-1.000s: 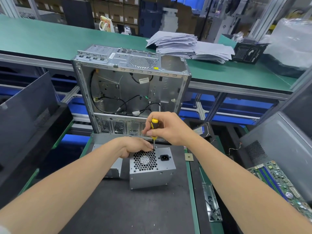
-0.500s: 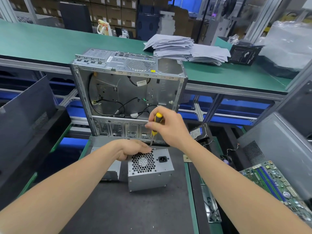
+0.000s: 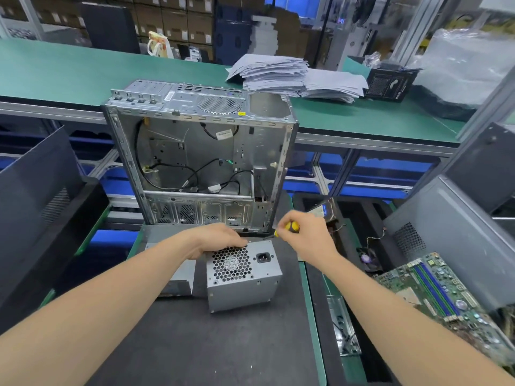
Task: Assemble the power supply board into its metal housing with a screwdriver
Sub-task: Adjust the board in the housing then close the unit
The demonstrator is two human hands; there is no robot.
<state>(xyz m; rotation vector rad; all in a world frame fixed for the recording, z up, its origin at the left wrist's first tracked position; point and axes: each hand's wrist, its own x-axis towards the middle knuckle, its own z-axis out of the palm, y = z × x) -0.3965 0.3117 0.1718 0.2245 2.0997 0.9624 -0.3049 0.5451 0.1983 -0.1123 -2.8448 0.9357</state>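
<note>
Power supply housing (image 3: 242,277): silver box, fan grille and mains socket facing up, sits on the dark mat (image 3: 195,344) of the near desk (image 3: 315,316), which has a green edge. Just behind it stands an open PC case (image 3: 200,151), loose black cables inside.

Left hand (image 3: 217,238) presses on the housing's far top edge, fingers (image 3: 241,242) loosely bent along it, nothing pinched. Right hand (image 3: 309,238) has its fingers wrapped round the yellow-black screwdriver (image 3: 289,227), shaft angled down-left toward the housing's far right corner. Can't tell if the tip touches.

Surroundings:
- motherboard (image 3: 446,296) at right, beside a grey side panel (image 3: 451,235)
- dark panel (image 3: 33,190) leaning at left
- long green desk (image 3: 69,76) behind the case, carrying a paper stack (image 3: 292,76), a black box (image 3: 390,84) and a clear plastic bag (image 3: 468,65)
- cardboard cartons (image 3: 172,20) stacked along the back of the room
</note>
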